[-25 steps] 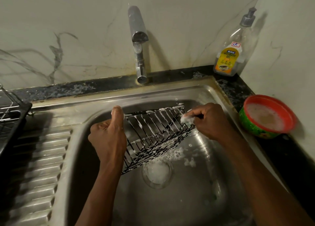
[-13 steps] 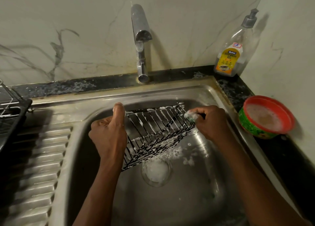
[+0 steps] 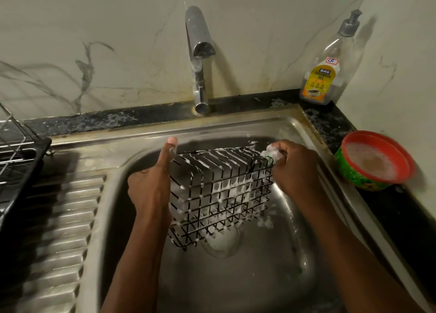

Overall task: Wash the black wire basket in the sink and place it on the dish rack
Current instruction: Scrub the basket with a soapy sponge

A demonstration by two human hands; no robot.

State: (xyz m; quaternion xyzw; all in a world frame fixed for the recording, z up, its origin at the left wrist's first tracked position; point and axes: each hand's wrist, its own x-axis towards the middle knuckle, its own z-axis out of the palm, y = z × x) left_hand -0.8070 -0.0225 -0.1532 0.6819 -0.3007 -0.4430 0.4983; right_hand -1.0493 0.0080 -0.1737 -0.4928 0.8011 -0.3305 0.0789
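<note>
Left hand (image 3: 151,190) grip unchanged; wire basket (image 3: 219,194) now tilted more upright.

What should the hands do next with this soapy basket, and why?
Probably keep scrubbing: the right hand presses a foamy scrubber at the far right corner of the black wire basket, which the left hand steadies. Suds coat the wires and the tap shows no water, so rinsing comes later.

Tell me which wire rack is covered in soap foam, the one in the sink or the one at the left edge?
The black wire basket held in the steel sink; white suds cling to its wires. The dish rack at left shows no foam.
</note>
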